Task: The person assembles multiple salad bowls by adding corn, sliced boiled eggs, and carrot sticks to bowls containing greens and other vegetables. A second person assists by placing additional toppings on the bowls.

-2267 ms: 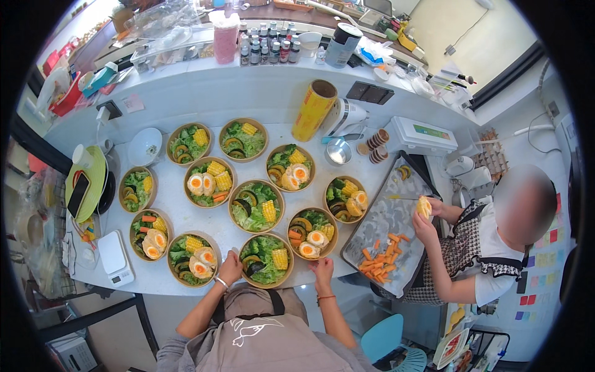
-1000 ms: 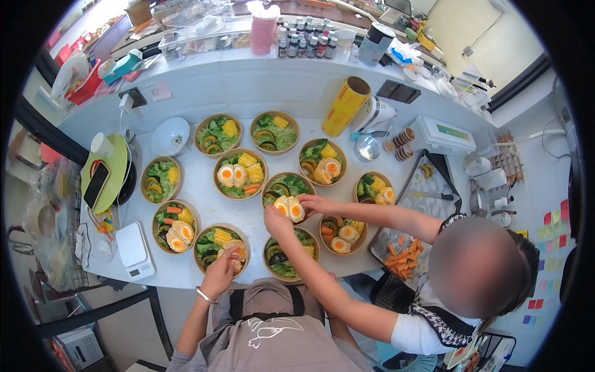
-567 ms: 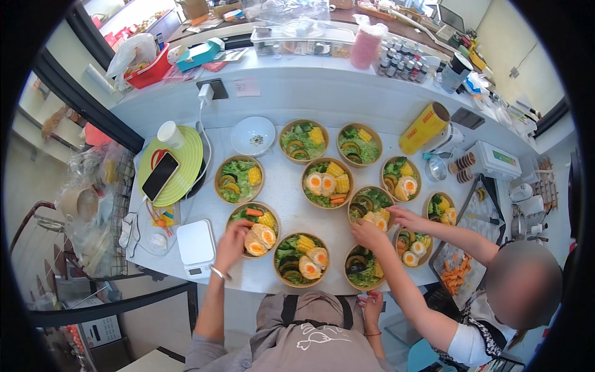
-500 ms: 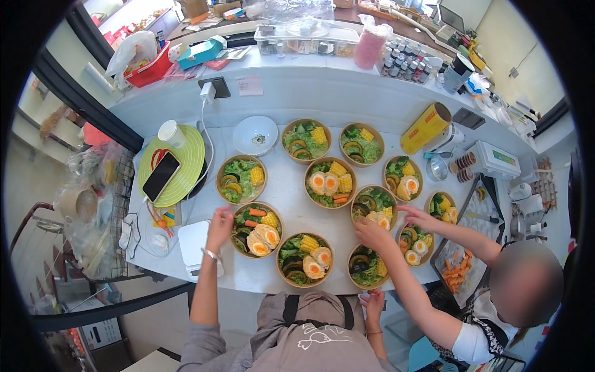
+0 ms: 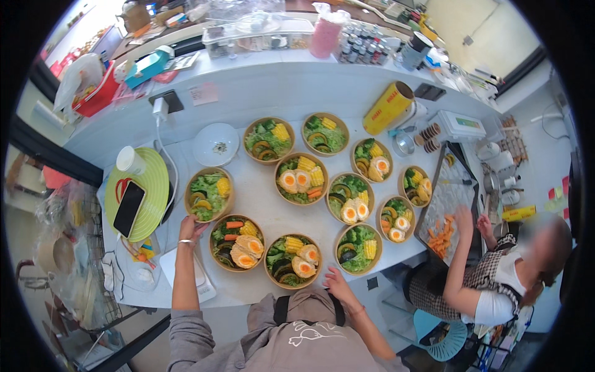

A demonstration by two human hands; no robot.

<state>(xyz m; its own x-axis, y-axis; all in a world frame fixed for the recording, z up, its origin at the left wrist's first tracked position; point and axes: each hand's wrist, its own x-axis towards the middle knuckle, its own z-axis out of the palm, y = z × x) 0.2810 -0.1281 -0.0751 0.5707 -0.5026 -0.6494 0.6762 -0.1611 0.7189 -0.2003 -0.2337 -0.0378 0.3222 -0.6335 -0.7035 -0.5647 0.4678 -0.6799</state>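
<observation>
At the left of the table, my left hand (image 5: 194,228) has its fingers on the near rim of a round brown bowl of salad (image 5: 211,193) with lettuce, corn and pumpkin slices; its fingertips are partly hidden. My right hand (image 5: 339,285), fingers apart and empty, hovers at the table's front edge. It is nearest to a salad bowl with halved eggs (image 5: 293,260) and a salad bowl without egg (image 5: 358,249). Another bowl (image 5: 237,243), with egg and carrot sticks, stands right of my left hand.
Several more salad bowls (image 5: 302,178) fill the middle. A green plate (image 5: 158,170) holds a phone (image 5: 129,209) and paper cup (image 5: 131,160). A white scale (image 5: 186,276) lies by my left forearm. At right, a co-worker (image 5: 471,279) reaches over a tray (image 5: 449,180) with carrot sticks (image 5: 441,235).
The view has shifted right. My left hand has reached the left salad bowl; my right hand has risen to the table edge. The co-worker's arms have withdrawn from the bowls to the tray.
</observation>
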